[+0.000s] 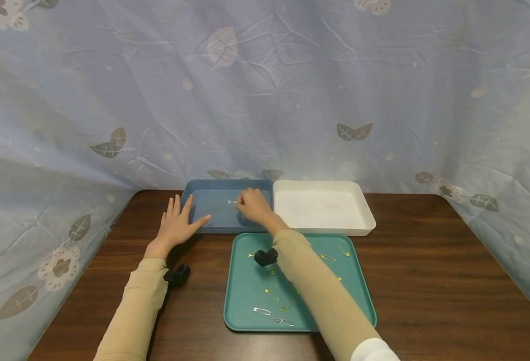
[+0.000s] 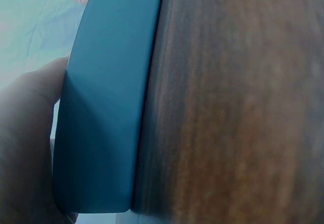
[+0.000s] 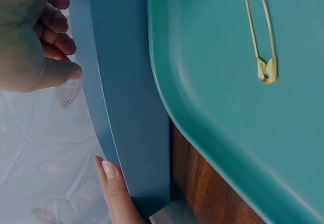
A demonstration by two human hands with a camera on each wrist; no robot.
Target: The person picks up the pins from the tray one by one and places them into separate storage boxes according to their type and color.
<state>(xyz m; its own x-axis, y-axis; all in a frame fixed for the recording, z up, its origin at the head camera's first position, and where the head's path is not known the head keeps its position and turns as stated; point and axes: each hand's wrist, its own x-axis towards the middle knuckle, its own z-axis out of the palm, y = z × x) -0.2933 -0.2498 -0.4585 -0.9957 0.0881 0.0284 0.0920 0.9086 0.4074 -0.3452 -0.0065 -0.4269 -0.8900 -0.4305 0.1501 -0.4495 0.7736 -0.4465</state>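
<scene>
My right hand (image 1: 253,205) is over the blue tray (image 1: 211,215), pinching a silver safety pin (image 3: 72,90) between thumb and curled fingers. In the head view that pin shows just left of the fingertips. My left hand (image 1: 177,225) is spread at the blue tray's left end, its thumb over the near rim and its fingers straight along the side. Below, the green tray (image 1: 247,281) holds several gold safety pins (image 3: 267,69) and silver ones (image 1: 262,311) lying loose. My right forearm hides part of that tray.
A white tray (image 1: 323,205) stands right of the blue one, side by side with it. All trays are on a dark wooden table (image 1: 445,281). A patterned cloth (image 1: 269,100) hangs behind the table and along its sides.
</scene>
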